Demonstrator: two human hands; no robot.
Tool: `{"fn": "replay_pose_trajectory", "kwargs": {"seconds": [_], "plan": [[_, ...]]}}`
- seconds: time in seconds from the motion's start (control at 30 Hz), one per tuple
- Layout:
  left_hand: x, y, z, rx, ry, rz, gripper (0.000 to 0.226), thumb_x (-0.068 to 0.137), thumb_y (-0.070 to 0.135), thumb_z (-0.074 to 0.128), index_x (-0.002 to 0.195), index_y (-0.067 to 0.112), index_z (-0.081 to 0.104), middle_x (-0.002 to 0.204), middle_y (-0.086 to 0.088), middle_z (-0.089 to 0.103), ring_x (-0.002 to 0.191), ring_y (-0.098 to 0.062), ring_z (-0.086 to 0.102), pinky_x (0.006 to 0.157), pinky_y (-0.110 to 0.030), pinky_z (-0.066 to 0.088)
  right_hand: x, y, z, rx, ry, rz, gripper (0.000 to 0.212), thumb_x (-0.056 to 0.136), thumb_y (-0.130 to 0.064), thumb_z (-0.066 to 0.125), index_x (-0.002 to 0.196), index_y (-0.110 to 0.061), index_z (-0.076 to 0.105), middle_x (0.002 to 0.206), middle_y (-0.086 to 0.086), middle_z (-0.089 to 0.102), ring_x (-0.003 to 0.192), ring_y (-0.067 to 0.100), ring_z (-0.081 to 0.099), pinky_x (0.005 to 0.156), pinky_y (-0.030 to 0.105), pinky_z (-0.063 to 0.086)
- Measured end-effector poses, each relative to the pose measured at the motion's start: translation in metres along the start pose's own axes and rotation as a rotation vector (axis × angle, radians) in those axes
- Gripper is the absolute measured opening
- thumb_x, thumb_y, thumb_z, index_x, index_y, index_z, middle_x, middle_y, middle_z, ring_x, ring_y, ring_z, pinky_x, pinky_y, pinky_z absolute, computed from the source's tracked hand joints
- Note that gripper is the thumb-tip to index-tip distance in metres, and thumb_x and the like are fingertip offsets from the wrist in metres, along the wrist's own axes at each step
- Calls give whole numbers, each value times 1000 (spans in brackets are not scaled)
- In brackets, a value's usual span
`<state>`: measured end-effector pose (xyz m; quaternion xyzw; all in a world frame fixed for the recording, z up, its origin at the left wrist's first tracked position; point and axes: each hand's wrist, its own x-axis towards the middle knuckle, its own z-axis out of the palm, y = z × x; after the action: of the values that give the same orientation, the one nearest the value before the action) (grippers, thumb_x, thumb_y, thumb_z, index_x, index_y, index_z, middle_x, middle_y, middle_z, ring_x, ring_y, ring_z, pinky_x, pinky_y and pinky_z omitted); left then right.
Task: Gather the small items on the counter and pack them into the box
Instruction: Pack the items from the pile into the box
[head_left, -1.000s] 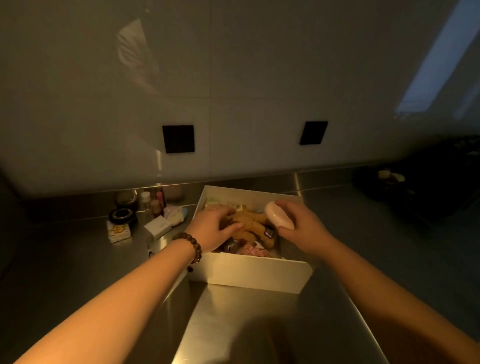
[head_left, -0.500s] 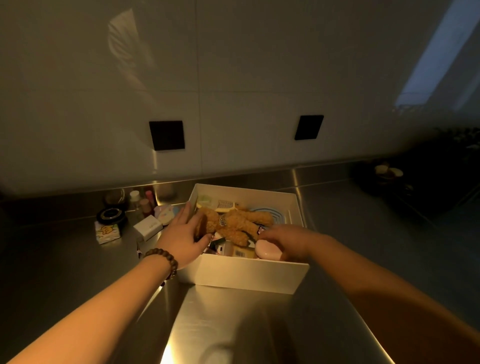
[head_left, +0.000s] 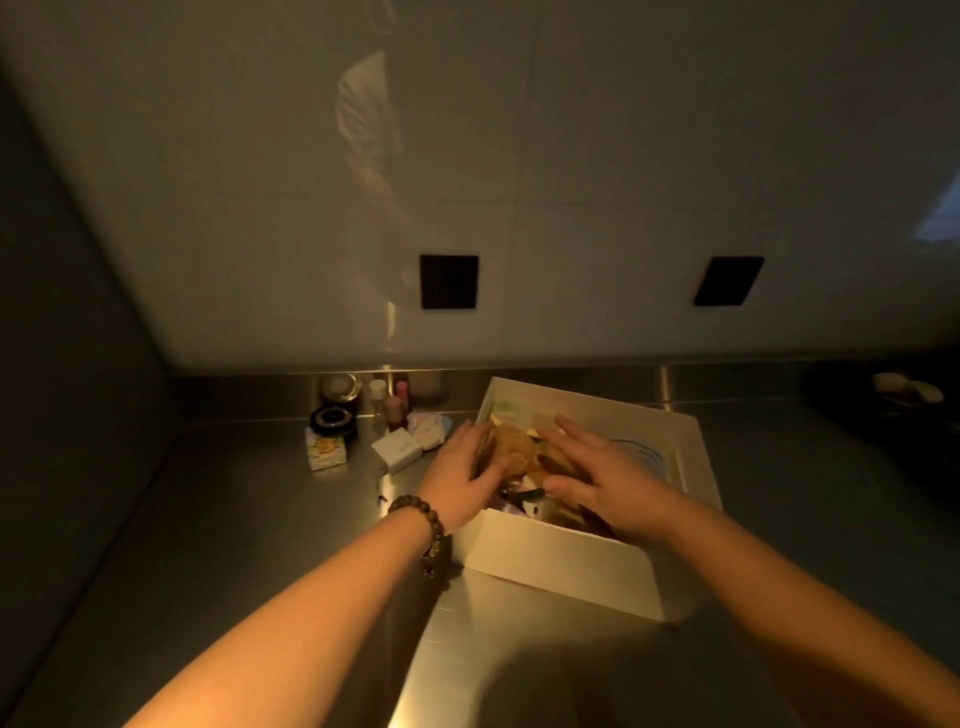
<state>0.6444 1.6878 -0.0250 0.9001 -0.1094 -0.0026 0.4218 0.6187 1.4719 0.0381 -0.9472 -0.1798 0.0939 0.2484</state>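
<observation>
Nearest the camera, two bare forearms reach forward over a steel counter (head_left: 249, 525) toward a white box (head_left: 561, 561), which serves as the landmark here. The left wrist wears a bracelet of dark beads (head_left: 423, 525) and hangs just off the box's near left corner.

The left hand (head_left: 462, 475) is at the box's left wall, its fingers curved around the side of a brown plush toy (head_left: 514, 452) that lies inside the box, toward its left half. The right hand (head_left: 602, 483) lies over the middle of the box with fingers spread and fairly straight, palm down, pressing on the plush and the small things beneath; it grips nothing that can be seen. Under the two hands, at the box's near wall, more small items show in bits, too dim and covered to name.

Left of the box, still on the counter, a small white carton (head_left: 396, 453) sits just beside the left hand. Farther left lies a small printed packet (head_left: 326, 451), and behind it a round black tin (head_left: 333, 420). Beyond the carton, toward the box's far left corner, lie a pale soft bundle (head_left: 427, 429), two small bottles (head_left: 395, 411) and a round jar (head_left: 340, 387) against the steel upstand.

Behind the box rises a pale tiled wall (head_left: 571, 156) with two black sockets (head_left: 449, 282).
</observation>
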Motion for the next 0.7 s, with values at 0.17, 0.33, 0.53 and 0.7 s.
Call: {"fn": "replay_pose_trajectory", "kwargs": {"seconds": [0.17,0.33,0.53,0.7], "plan": [[-23,-53,-41,8,208,-88,47,93,39,50,136,24,41,138,-1,44,123,-15,43,94,-23,33,48,-54,25,-33,75,-86,57,92,-49,50,144,-37,33,156,-8,24,142,16,24,112,35,25],[-40,-125,-88,113,300,-291,48,88,31,60,132,23,44,135,-3,43,123,-20,43,94,-27,36,106,-112,69,52,93,-168,49,93,-41,53,138,-27,45,143,-3,40,127,16,43,98,23,36],[-37,-189,-117,177,234,-491,76,81,40,66,143,16,28,147,-9,28,132,-26,32,107,-39,35,170,-143,154,68,10,37,66,91,-38,56,149,-24,25,159,5,9,144,29,17,116,44,25],[-11,-219,-121,190,194,-444,103,70,53,72,147,18,14,155,-5,13,140,-25,20,112,-43,27,201,-122,190,-50,82,163,82,90,-43,54,151,-34,-1,160,11,-10,146,33,-8,119,45,6]]}}
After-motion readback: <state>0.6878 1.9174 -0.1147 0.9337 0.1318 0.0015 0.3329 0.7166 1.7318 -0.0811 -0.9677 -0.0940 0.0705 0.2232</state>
